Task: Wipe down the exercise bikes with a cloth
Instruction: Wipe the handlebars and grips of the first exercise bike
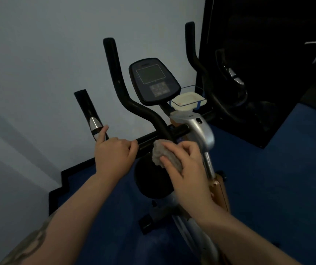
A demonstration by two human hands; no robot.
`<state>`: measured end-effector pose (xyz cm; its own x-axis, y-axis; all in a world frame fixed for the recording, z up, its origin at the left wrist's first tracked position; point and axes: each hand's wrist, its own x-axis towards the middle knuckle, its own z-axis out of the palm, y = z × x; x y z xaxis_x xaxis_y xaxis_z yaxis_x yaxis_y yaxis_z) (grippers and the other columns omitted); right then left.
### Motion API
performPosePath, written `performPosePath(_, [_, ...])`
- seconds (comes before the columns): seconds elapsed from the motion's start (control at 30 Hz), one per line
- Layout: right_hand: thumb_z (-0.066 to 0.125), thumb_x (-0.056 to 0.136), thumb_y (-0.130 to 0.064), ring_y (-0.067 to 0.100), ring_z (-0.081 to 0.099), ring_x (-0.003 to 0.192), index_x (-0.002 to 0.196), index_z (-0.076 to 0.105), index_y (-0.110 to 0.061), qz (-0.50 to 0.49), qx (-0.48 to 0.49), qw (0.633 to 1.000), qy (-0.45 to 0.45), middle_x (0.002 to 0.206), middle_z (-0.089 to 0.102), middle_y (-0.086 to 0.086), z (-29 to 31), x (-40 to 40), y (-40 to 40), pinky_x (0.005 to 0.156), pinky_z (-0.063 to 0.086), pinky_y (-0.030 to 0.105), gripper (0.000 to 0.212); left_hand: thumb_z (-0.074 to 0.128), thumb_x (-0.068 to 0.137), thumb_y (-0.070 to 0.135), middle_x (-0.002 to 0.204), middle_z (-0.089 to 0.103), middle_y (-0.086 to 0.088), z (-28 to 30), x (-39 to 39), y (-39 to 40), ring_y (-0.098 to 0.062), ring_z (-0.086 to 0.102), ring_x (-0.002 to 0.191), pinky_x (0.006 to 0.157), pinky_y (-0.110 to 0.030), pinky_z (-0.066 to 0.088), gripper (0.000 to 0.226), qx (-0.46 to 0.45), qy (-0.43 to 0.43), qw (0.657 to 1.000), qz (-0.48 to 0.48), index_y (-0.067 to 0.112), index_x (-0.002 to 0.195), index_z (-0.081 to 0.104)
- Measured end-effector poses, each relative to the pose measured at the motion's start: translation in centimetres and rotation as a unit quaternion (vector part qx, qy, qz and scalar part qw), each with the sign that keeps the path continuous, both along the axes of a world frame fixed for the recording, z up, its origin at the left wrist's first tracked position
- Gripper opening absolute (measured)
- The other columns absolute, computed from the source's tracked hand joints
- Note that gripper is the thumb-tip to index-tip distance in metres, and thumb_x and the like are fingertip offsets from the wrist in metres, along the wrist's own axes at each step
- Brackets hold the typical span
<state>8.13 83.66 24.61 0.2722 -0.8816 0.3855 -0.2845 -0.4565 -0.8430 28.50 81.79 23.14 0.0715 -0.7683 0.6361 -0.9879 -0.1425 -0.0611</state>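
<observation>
Left hand (115, 152): forearm extended forward, fingers curled over the black handlebar crossbar (149, 139), index finger raised against the chrome-tipped side grip (94, 124).
Right hand (185, 165): palm down, fingers and thumb pinching a bunched grey cloth (163, 153).
Cloth: pressed to the crossbar beside the left hand, at the foot of the curved handlebar (119, 83).
Exercise bike (205, 134): on blue floor by a pale wall; console (153, 80) above the bar.

A small exercise room is suggested by an exercise bike (172, 115), blue floor (268, 178) and wall mirror (258, 73).
</observation>
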Motion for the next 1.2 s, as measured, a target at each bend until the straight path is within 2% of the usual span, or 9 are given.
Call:
performPosePath(0.17, [0.062, 0.093, -0.018, -0.008, 0.044, 0.103, 0.135, 0.052, -0.033, -0.038, -0.054, 0.997, 0.026, 0.110, 0.042, -0.007, -0.6, -1.4, 1.1, 0.085, 0.037, 0.002, 0.046, 0.042, 0.090, 0.021, 0.039, 0.050, -0.001, -0.4, -0.5, -0.1, -0.019, 0.048, 0.043, 0.113, -0.039, 0.026, 0.053, -0.027, 0.009, 0.999, 0.018, 0.013, 0.039, 0.056])
performPosePath(0.23, [0.057, 0.096, -0.026, -0.005, 0.046, 0.097, 0.137, 0.052, -0.026, -0.033, -0.055, 0.995, 0.078, 0.110, 0.044, -0.007, 0.5, -0.5, -0.6, 0.085, 0.041, 0.008, 0.042, 0.041, 0.090, 0.021, 0.039, 0.051, -0.002, -0.5, -0.5, -0.2, -0.020, 0.049, 0.044, 0.112, -0.039, 0.029, 0.053, -0.033, 0.015, 0.999, 0.020, 0.012, 0.040, 0.057])
performPosePath(0.33, [0.057, 0.096, -0.028, 0.011, 0.047, 0.102, 0.134, 0.056, -0.022, -0.051, -0.074, 0.984, 0.151, 0.108, 0.049, -0.003, 2.2, 1.2, -2.0, 0.089, 0.046, 0.033, 0.039, 0.042, 0.090, 0.020, 0.040, 0.051, -0.003, -0.5, -0.3, -0.2, -0.020, 0.048, 0.044, 0.111, -0.039, 0.030, 0.052, -0.036, 0.015, 0.999, 0.017, 0.012, 0.041, 0.058])
performPosePath(0.5, [0.067, 0.084, -0.023, 0.014, 0.048, 0.098, 0.119, 0.068, -0.021, -0.110, -0.207, 0.954, 0.188, 0.096, 0.063, -0.005, -1.4, 0.3, 4.1, 0.078, 0.041, 0.028, 0.036, 0.040, 0.088, 0.020, 0.039, 0.050, -0.007, -0.3, -0.5, -0.2, -0.023, 0.048, 0.043, 0.107, -0.041, 0.036, 0.052, -0.057, 0.021, 0.998, 0.017, 0.008, 0.040, 0.059])
performPosePath(0.63, [0.060, 0.091, -0.030, 0.013, 0.055, 0.091, 0.126, 0.064, -0.023, -0.106, -0.135, 0.974, 0.149, 0.096, 0.063, -0.007, -1.0, 1.4, 4.2, 0.068, 0.048, 0.025, 0.036, 0.039, 0.087, 0.020, 0.039, 0.051, -0.008, -0.2, -0.8, 0.0, -0.024, 0.048, 0.042, 0.104, -0.042, 0.040, 0.052, -0.064, 0.028, 0.997, 0.014, 0.006, 0.041, 0.060])
performPosePath(0.8, [0.051, 0.097, -0.038, 0.009, 0.054, 0.101, 0.134, 0.055, -0.033, -0.091, -0.060, 0.989, 0.101, 0.112, 0.058, -0.009, 1.5, 4.5, 2.3, 0.082, 0.047, 0.029, 0.037, 0.039, 0.090, 0.019, 0.041, 0.053, -0.008, 0.4, -0.8, 0.5, -0.026, 0.053, 0.045, 0.105, -0.045, 0.041, 0.052, -0.030, 0.012, 0.999, 0.007, 0.008, 0.046, 0.063])
performPosePath(0.93, [0.044, 0.094, -0.049, 0.006, 0.050, 0.096, 0.131, 0.057, -0.035, -0.066, -0.078, 0.992, 0.071, 0.105, 0.051, -0.014, -0.7, 3.7, 6.0, 0.076, 0.047, 0.023, 0.041, 0.043, 0.092, 0.017, 0.044, 0.055, -0.007, 0.5, -0.9, 0.4, -0.025, 0.056, 0.051, 0.110, -0.040, 0.033, 0.050, 0.010, 0.017, 0.999, 0.037, 0.007, 0.047, 0.064])
performPosePath(1.13, [0.055, 0.096, -0.034, 0.010, 0.050, 0.095, 0.133, 0.057, -0.033, -0.053, -0.074, 0.994, 0.069, 0.099, 0.049, -0.008, 0.7, 5.8, 3.1, 0.076, 0.048, 0.028, 0.037, 0.028, 0.098, 0.024, 0.066, 0.059, 0.001, 0.9, -0.7, 0.7, -0.018, 0.061, 0.084, 0.118, -0.033, 0.003, 0.045, 0.119, -0.004, 0.991, 0.054, 0.020, 0.071, 0.064])
performPosePath(1.2, [0.056, 0.096, -0.032, 0.012, 0.050, 0.096, 0.134, 0.056, -0.030, -0.049, -0.075, 0.994, 0.058, 0.101, 0.049, -0.006, 0.5, 5.6, 3.5, 0.079, 0.050, 0.030, 0.038, 0.027, 0.098, 0.024, 0.065, 0.058, 0.001, 1.1, -0.7, 0.8, -0.019, 0.060, 0.081, 0.118, -0.033, 0.004, 0.047, 0.111, 0.006, 0.993, 0.043, 0.019, 0.069, 0.064])
